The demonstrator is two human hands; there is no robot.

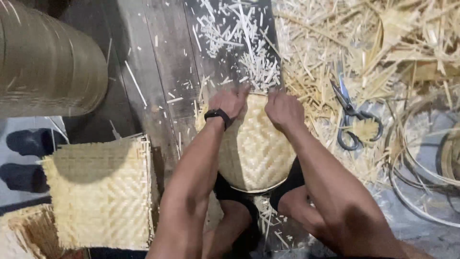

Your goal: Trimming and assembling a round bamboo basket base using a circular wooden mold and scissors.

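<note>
Head view: round pale woven bamboo tray (254, 148) rests on the person's lap, left hand (229, 101) and right hand (283, 109) curled shut on its far rim; seemingly light, springy, splintery. Beyond it, cut splints (242, 38); right, grey-handled scissors (352, 117).

Floor (158, 57): dark wooden planks running away from the viewer, giving way at right to a grey surface. Lying on it: white bamboo offcuts (244, 43) scattering across the far planks; a pile of straw-coloured shavings (364, 43) spreading over the far right; scissors (352, 117) resting at the edge of that pile; thin hoops (421, 177) coiling at right. A stack of square woven mats (100, 192) is sitting at near left, a stack of rims (48, 67) looming far left.
</note>
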